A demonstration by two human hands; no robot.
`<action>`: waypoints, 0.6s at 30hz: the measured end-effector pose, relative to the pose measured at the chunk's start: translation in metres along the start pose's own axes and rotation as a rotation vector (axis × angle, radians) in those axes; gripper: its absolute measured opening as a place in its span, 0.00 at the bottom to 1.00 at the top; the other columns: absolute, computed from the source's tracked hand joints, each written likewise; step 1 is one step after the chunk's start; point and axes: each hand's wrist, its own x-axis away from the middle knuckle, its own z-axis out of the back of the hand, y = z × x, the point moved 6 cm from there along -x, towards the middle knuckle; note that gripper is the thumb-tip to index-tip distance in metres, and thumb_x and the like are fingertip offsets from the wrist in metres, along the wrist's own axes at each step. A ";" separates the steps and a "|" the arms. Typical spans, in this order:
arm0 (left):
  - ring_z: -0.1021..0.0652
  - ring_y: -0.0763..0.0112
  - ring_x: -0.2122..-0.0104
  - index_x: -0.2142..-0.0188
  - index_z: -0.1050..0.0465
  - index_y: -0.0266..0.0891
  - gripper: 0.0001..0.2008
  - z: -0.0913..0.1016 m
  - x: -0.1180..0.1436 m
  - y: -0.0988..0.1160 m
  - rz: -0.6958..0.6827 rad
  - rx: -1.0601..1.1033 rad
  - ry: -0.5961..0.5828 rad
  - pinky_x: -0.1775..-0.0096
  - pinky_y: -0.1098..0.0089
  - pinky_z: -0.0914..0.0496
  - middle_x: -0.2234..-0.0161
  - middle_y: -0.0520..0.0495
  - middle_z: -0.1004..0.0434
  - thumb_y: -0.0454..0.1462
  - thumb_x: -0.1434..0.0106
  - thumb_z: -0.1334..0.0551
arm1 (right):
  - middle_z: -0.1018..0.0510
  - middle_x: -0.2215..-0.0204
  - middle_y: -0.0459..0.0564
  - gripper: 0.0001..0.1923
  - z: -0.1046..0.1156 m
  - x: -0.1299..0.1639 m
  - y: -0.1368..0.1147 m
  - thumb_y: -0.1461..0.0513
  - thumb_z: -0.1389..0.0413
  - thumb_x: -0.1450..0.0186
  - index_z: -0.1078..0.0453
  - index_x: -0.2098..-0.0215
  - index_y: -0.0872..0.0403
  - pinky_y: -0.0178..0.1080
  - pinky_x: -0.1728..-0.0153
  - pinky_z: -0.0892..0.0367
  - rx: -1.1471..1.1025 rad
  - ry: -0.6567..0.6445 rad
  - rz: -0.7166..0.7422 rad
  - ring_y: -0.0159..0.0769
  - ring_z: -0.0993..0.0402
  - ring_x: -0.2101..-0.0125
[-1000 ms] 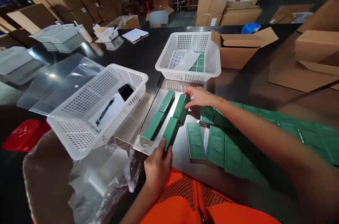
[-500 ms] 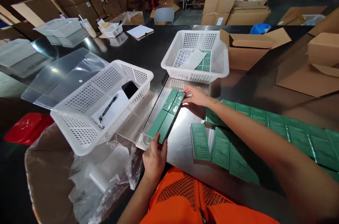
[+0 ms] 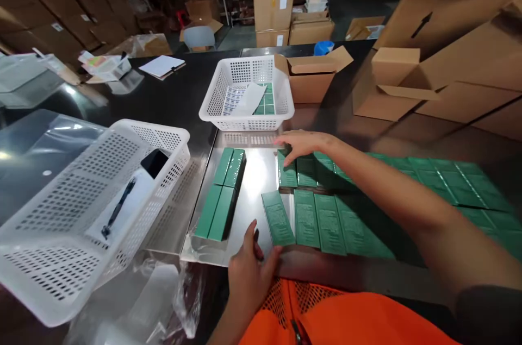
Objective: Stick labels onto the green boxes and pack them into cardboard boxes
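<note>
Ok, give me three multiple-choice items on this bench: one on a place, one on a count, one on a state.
1. Where does the pen lie?
A. in the near basket
B. in the far basket
C. on the metal sheet

2. How many green boxes form the block on the sheet?
A. two
B. four
C. six

3. The right hand is
A. touching the flat cartons
B. holding the pen
C. inside a basket

A: it lies beside the phone. B: two rows of two. A: fingertips rest on them.

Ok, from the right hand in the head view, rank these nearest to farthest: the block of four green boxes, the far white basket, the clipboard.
From the right hand:
1. Far white basket, just beyond it.
2. Block of four green boxes, to its left.
3. Clipboard, far back left.
</note>
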 end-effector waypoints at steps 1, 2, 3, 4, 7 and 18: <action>0.20 0.60 0.74 0.35 0.41 0.32 0.35 -0.009 -0.007 0.010 0.003 -0.055 -0.107 0.70 0.64 0.29 0.73 0.49 0.21 0.54 0.32 0.45 | 0.25 0.45 0.57 0.40 -0.003 0.005 0.005 0.49 0.30 0.50 0.31 0.42 0.50 0.53 0.47 0.35 0.017 -0.023 -0.037 0.58 0.30 0.46; 0.18 0.55 0.70 0.33 0.44 0.32 0.36 -0.015 -0.013 0.018 0.011 -0.118 -0.193 0.68 0.61 0.28 0.69 0.44 0.18 0.53 0.31 0.45 | 0.25 0.45 0.57 0.40 -0.007 0.010 0.008 0.49 0.30 0.51 0.30 0.42 0.50 0.54 0.47 0.36 0.022 -0.039 -0.066 0.59 0.31 0.45; 0.17 0.50 0.66 0.32 0.45 0.32 0.36 -0.018 -0.019 0.024 0.022 -0.172 -0.257 0.65 0.58 0.27 0.63 0.39 0.17 0.52 0.31 0.46 | 0.25 0.45 0.58 0.40 -0.012 0.012 0.011 0.49 0.30 0.51 0.30 0.42 0.50 0.54 0.47 0.36 0.017 -0.047 -0.086 0.60 0.32 0.44; 0.17 0.47 0.61 0.32 0.46 0.34 0.35 -0.019 -0.024 0.030 0.028 -0.208 -0.305 0.62 0.56 0.27 0.57 0.36 0.17 0.51 0.30 0.46 | 0.26 0.44 0.58 0.40 -0.016 0.013 0.012 0.48 0.30 0.51 0.30 0.42 0.50 0.54 0.47 0.36 0.005 -0.049 -0.098 0.60 0.32 0.44; 0.19 0.43 0.55 0.31 0.45 0.37 0.33 -0.018 -0.030 0.040 0.019 -0.223 -0.382 0.57 0.53 0.27 0.50 0.37 0.19 0.49 0.30 0.45 | 0.26 0.44 0.57 0.39 -0.023 0.012 0.014 0.48 0.31 0.50 0.30 0.43 0.50 0.53 0.47 0.36 -0.034 -0.033 -0.106 0.58 0.32 0.45; 0.20 0.45 0.52 0.32 0.42 0.43 0.38 -0.025 -0.036 0.041 0.033 -0.065 -0.311 0.53 0.54 0.26 0.48 0.39 0.21 0.53 0.36 0.38 | 0.20 0.59 0.57 0.27 -0.024 0.014 0.003 0.54 0.27 0.54 0.23 0.57 0.53 0.44 0.59 0.29 -0.079 0.131 0.019 0.49 0.23 0.60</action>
